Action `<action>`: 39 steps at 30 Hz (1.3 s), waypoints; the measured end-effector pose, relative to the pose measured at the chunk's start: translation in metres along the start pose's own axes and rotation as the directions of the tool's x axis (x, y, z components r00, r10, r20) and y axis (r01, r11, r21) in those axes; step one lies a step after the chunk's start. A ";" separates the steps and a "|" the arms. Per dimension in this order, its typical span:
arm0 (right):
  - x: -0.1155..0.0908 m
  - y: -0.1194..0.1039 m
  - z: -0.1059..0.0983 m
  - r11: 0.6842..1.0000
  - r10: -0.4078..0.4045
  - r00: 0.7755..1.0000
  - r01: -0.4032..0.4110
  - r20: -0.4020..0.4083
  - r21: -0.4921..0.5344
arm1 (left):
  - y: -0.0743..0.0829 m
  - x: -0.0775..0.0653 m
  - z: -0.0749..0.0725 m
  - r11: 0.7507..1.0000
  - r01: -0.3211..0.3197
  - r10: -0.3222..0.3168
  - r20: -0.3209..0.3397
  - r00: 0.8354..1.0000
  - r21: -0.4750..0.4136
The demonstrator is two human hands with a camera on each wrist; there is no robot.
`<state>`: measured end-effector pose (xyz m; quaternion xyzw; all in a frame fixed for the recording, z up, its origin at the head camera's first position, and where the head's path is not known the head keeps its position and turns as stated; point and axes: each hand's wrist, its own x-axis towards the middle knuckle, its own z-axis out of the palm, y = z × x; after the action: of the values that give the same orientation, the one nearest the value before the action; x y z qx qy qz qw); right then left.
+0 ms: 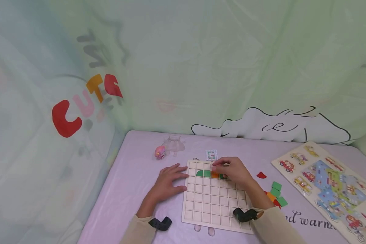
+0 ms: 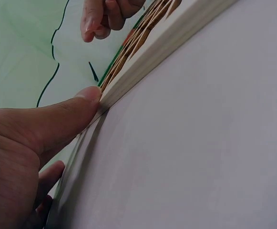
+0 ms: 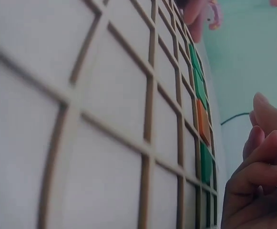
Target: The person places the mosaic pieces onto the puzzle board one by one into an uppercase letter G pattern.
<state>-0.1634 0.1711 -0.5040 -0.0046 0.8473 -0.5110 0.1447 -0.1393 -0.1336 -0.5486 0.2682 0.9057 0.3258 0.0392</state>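
A pale wooden grid board (image 1: pixel 206 200) lies on the table. My left hand (image 1: pixel 169 184) has its fingers spread at the board's left edge, and in the left wrist view the thumb (image 2: pixel 64 117) touches that edge. In an upper row sit a round-cornered green tile (image 1: pixel 199 173), a green square tile (image 1: pixel 206 173), an orange tile (image 3: pixel 203 121) and another green tile (image 3: pixel 206 162) with a curved side. Above this row hovers my right hand (image 1: pixel 233 170), fingers loosely bent. Nothing shows between its fingers in the right wrist view, and it stands apart from the tiles.
Behind the board lies a small pattern card (image 1: pixel 211 155), with a pink toy figure (image 1: pixel 160 152) to its left. Loose green tiles (image 1: pixel 276 185), orange and red ones, and a single red piece (image 1: pixel 261 175) lie right of the board. A vehicle puzzle (image 1: pixel 332 186) is farther right.
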 end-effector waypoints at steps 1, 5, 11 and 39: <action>-0.002 0.000 -0.004 1.000 -0.003 1.000 0.003 0.000 -0.013 | 0.000 0.000 0.000 1.000 -0.001 0.001 0.000 1.000 0.000; -0.009 0.002 -0.019 0.997 -0.017 1.000 0.015 -0.016 -0.071 | 0.000 0.000 -0.001 1.000 0.001 -0.001 0.003 1.000 0.000; -0.020 0.011 -0.044 0.989 0.022 0.998 -0.030 -0.057 -0.148 | -0.002 0.000 0.001 1.000 0.003 -0.003 0.008 1.000 0.020; -0.076 0.073 -0.141 0.872 0.096 0.990 -0.132 -0.100 -0.472 | -0.001 0.000 0.002 1.000 -0.011 0.011 -0.008 1.000 0.019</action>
<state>-0.1154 0.3395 -0.4878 0.0285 0.9506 -0.2769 0.1378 -0.1395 -0.1338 -0.5506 0.2721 0.9075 0.3184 0.0311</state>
